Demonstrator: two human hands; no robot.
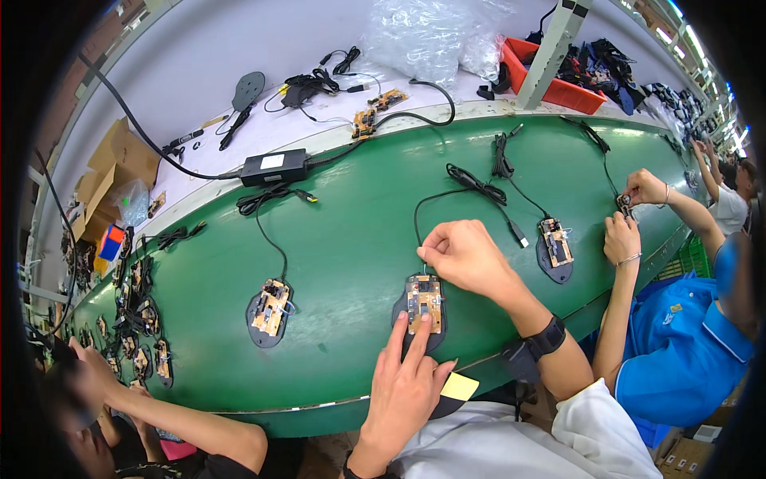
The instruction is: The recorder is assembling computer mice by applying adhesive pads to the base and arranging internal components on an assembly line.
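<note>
A computer mouse base with its circuit board (424, 297) lies on the green conveyor belt in front of me. My left hand (405, 385) reaches up from below, with two fingers stretched out and pressing on the near part of the board. At the board's far end, my right hand (463, 254) pinches the thin black cable (416, 219) where it meets the board. That cable runs away to a tied bundle (476, 185) with a USB plug (519, 236). A yellow paper slip (460, 386) sits beside my left thumb.
More mouse bases with boards lie to the left (270, 313) and right (555, 251). A co-worker in a blue shirt (678, 339) handles one at right; another person (191, 419) works at left. Behind stand a black power adapter (274, 168) and a red bin (570, 92).
</note>
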